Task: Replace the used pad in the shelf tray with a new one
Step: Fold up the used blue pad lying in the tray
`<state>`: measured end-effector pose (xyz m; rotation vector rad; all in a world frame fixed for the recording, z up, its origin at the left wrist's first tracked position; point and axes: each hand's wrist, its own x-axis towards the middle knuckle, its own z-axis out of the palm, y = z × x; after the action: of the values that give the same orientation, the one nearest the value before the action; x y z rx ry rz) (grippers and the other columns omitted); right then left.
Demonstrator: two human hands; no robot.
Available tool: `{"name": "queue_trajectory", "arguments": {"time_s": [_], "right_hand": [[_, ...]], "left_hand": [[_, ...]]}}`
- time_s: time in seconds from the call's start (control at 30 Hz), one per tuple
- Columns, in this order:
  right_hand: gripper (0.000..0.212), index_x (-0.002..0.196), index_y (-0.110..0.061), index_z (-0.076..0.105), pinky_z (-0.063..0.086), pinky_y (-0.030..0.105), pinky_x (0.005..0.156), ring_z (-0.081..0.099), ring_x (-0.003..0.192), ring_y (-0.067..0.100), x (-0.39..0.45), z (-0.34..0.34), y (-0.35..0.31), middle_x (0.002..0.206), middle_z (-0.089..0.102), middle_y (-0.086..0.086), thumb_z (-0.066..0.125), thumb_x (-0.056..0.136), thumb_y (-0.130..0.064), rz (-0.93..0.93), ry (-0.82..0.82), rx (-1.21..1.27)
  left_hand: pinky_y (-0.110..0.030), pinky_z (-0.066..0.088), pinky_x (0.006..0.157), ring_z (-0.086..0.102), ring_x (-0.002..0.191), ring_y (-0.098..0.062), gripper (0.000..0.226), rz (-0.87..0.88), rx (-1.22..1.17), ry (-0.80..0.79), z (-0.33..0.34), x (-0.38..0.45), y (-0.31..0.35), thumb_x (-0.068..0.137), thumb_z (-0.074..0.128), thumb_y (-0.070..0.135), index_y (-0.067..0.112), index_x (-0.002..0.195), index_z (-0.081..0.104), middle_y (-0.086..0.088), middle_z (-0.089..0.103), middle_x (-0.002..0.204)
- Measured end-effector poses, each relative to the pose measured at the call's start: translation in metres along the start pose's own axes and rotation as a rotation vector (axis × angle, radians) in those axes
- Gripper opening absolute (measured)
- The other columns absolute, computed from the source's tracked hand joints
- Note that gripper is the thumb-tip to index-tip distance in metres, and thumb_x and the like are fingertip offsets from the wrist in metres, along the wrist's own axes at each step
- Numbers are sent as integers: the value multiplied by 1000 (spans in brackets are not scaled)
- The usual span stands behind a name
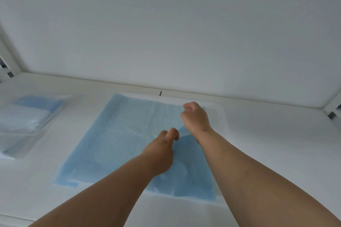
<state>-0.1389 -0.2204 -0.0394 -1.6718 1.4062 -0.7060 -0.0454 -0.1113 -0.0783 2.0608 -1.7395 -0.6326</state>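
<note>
A light blue pad lies spread in a shallow white tray on the white shelf. Its right part is folded over, showing a darker blue underside near my wrists. My right hand is curled near the pad's far right corner and pinches the pad's edge there. My left hand is over the middle of the pad with fingers curled at the fold line, gripping the pad. Both forearms reach in from the bottom of the view.
A clear plastic container with folded blue and white pads sits at the left on the shelf. White back wall rises behind the tray. Shelf posts stand at the far left and far right corners.
</note>
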Motion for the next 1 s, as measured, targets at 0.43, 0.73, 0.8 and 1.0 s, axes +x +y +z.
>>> {"name": "queue_trajectory", "arguments": {"time_s": [0.43, 0.73, 0.8, 1.0], "right_hand": [[32, 114, -6, 46, 58, 36, 67, 73, 67, 31, -10, -15, 18, 78, 72, 17, 42, 88, -24, 254, -158, -337], [62, 152, -16, 25, 21, 32, 117, 24, 146, 22, -9, -9, 11, 160, 23, 5, 47, 94, -17, -165, -194, -420], [73, 155, -27, 13, 20, 38, 119, 19, 147, 22, -10, -5, 9, 162, 15, -2, 47, 91, -13, -245, -247, -367], [73, 154, -27, 11, 36, 42, 109, 39, 137, 26, -11, -7, 23, 155, 31, 4, 42, 89, -12, -129, -121, -289]], "left_hand": [[-40, 36, 111, 34, 137, -30, 64, 70, 168, -192, 4, 13, -4, 92, 44, 9, 30, 150, 27, 3, 12, 158], [-28, 32, 108, 30, 142, -23, 87, -6, 62, -212, -2, 16, 0, 89, 43, 2, 31, 153, -9, 7, -4, 162], [-28, 36, 104, 35, 139, -24, 89, -20, 35, -201, -2, 19, -2, 88, 47, 6, 31, 154, -6, 7, 1, 161], [-20, 18, 113, 21, 146, -16, 73, -90, -34, -120, -7, 20, -5, 93, 53, 18, 17, 154, 13, 0, 12, 161]]}}
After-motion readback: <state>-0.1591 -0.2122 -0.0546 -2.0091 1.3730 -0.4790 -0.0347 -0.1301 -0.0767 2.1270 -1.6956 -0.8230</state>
